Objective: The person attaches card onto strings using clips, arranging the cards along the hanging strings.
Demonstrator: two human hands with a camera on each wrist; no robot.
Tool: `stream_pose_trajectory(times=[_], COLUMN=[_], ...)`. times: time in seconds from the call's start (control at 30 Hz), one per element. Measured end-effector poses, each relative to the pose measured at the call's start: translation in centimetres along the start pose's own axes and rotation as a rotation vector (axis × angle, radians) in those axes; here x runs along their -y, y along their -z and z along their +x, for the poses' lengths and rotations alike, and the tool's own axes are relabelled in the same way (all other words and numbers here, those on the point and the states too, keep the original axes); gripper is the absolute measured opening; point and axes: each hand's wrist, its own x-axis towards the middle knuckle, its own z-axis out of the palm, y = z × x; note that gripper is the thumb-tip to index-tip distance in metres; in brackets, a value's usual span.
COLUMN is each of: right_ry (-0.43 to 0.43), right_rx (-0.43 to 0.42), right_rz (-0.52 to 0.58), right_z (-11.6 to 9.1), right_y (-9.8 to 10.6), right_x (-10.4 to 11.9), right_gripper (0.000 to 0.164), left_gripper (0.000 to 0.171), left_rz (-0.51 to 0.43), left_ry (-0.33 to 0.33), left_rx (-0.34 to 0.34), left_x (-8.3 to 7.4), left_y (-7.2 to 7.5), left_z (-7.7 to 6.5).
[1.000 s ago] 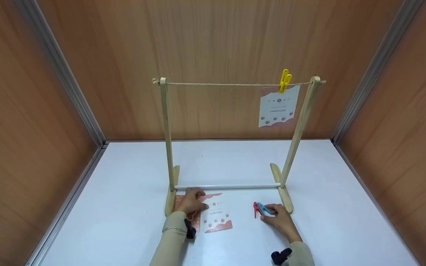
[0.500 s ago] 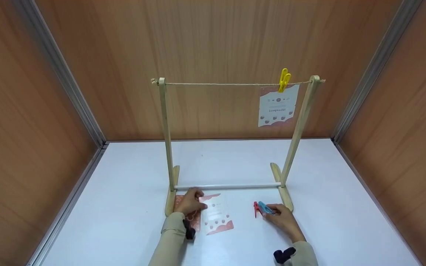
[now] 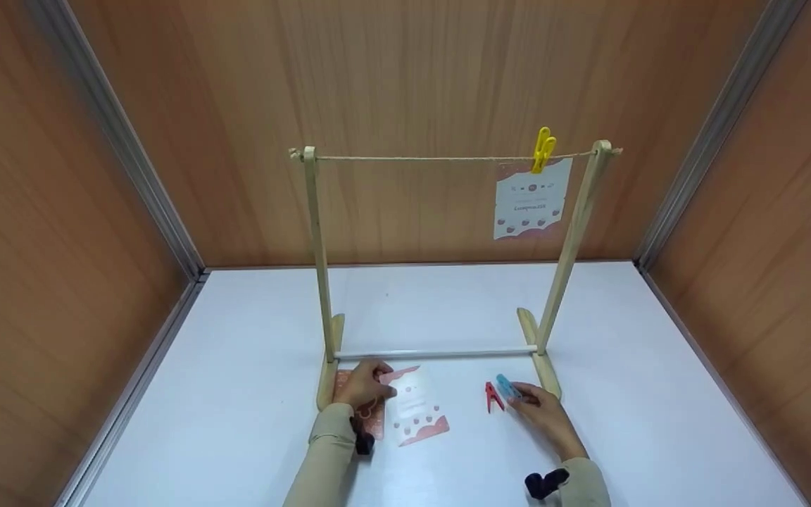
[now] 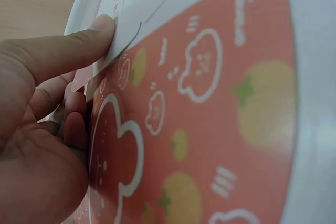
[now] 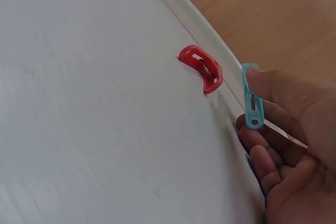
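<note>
Head view: well off back edge of counter (image 3: 258, 422), left hand (image 3: 365, 384) pinches white card (image 3: 418, 412) by corner; right hand (image 3: 545, 415) grips blue clip (image 3: 508, 386). Apparent step: collecting both; next likely calls for raising card to string (image 3: 412, 159), clipping.

Head camera: set high at the near side, facing forward and down; farthest back, whole stand (image 3: 571, 246) in view. Left-wrist camera: very near, facing past the left hand (image 4: 31, 150) across the red-orange card (image 4: 199, 129); that card and the pink-and-white card (image 4: 139, 3) are shared with the head view. Right-wrist camera: near, tilted, facing past the right hand (image 5: 317, 129); blue clip (image 5: 254, 109) and red clip (image 5: 210, 65) likewise shared.
</note>
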Motion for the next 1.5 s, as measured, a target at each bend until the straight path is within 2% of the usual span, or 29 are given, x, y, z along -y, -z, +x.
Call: stream_pose_trajectory(times=[0.17, 0.3, 0.57, 0.63, 0.83, 1.07, 1.23, 1.5], right_ry=[-0.032, -0.062, -0.054, -0.037, -0.030, -0.100, -0.082, -0.076], right_rx=[-0.009, -0.027, -0.066, -0.080, -0.117, -0.097, -0.090, -0.093], right_rz=[0.005, 0.046, 0.067, 0.061, 0.116, 0.323, 0.429, 0.484], right_z=[0.1, 0.1, -0.3, -0.4, -0.6, -0.7, -0.8, -0.4], right_y=[-0.2, -0.7, -1.3, -1.4, -1.6, -1.5, -1.2, -1.0], right_x=[0.3, 0.6, 0.9, 1.0, 1.3, 2.0, 2.4, 3.0], right_gripper=[0.044, 0.042, 0.037, 0.038, 0.044, 0.046, 0.050, 0.052], left_gripper=[0.038, 0.036, 0.035, 0.035, 0.033, 0.034, 0.033, 0.033], left_rz=[0.008, 0.064, 0.136, 0.124, 0.021, -0.222, -0.355, -0.404], left_ry=[-0.016, -0.048, -0.083, -0.095, -0.105, -0.001, 0.040, 0.037], left_rx=[0.008, -0.002, 0.013, 0.019, 0.030, 0.045, 0.036, -0.010], left_x=[-0.1, -0.1, -0.6, -0.8, -1.6, -2.3, -2.7, -4.2], left_y=[0.2, 0.1, -0.5, -0.5, 0.0, 0.2, 0.2, 0.7], left_z=[0.0, 0.1, 0.0, -0.1, -0.3, -0.3, -0.1, 0.1])
